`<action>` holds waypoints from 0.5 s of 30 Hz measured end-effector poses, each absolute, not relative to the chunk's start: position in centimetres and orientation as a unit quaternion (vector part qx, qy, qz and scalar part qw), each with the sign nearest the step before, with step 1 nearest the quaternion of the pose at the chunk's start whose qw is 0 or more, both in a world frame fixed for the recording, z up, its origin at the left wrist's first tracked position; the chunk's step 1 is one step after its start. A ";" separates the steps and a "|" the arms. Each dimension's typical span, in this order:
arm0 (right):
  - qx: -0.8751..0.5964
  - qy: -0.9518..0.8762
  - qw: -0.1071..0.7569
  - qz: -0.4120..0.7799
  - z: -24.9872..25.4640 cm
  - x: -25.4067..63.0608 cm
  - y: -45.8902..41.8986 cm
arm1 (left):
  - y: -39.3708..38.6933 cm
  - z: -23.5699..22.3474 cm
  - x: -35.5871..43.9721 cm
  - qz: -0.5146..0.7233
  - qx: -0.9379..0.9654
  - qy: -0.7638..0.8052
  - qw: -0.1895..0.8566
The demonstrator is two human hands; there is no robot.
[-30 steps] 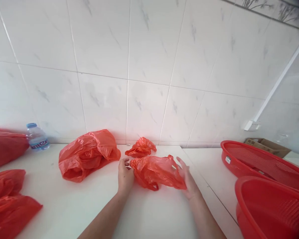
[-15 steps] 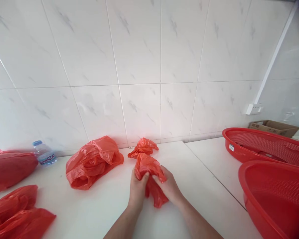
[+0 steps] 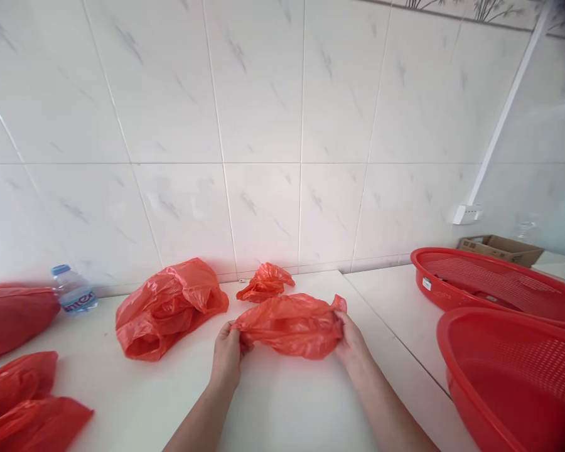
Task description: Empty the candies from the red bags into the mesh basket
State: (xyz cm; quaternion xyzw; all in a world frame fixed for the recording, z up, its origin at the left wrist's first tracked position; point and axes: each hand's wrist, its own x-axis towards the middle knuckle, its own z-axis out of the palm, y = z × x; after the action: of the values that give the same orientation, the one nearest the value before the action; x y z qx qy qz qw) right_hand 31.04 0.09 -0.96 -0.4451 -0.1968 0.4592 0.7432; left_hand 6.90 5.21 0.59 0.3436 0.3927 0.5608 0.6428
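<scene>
A thin red plastic bag (image 3: 289, 325) is stretched sideways between my two hands, low over the white tabletop. My left hand (image 3: 228, 353) is closed on its left end, the thumb and fingers pinching the film. At the other end, my right hand (image 3: 349, 336) grips the bag, with part of the fingers hidden behind the plastic. Just behind it lies a small crumpled red bag (image 3: 266, 282). A bigger red plastic bag (image 3: 169, 307), puffed up and with an opening toward me, rests to the left of my hands.
More red bags (image 3: 23, 402) lie at the left edge, near a plastic bottle (image 3: 75, 292) with a blue cap. Two red baskets (image 3: 456, 370) stand on the right, and a cardboard box (image 3: 503, 248) is behind them. A tiled wall (image 3: 263, 213) closes off the back.
The bag was loosely spread, then bunched between both hands. Now my hands have moved apart and the bag is drawn out wide again. The view has shifted too.
</scene>
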 end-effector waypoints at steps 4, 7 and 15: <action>-0.443 -0.193 0.734 0.477 0.0 31.5 -0.7 | 5.4 1.0 7.0 0.572 0.282 0.358 0.682; -0.442 -0.202 0.733 0.477 0.5 31.8 -1.3 | 5.2 2.0 6.6 0.559 0.249 0.357 0.705; -0.464 -0.270 0.728 0.427 1.9 31.3 -2.0 | -0.3 4.4 2.3 0.468 0.282 0.377 0.747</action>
State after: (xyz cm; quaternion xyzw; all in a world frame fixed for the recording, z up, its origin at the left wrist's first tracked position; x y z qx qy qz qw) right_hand 31.30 -2.02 1.92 -0.4641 -0.2704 0.4265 0.7277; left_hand 2.27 -0.27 4.36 0.2822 0.3775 0.4684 0.7473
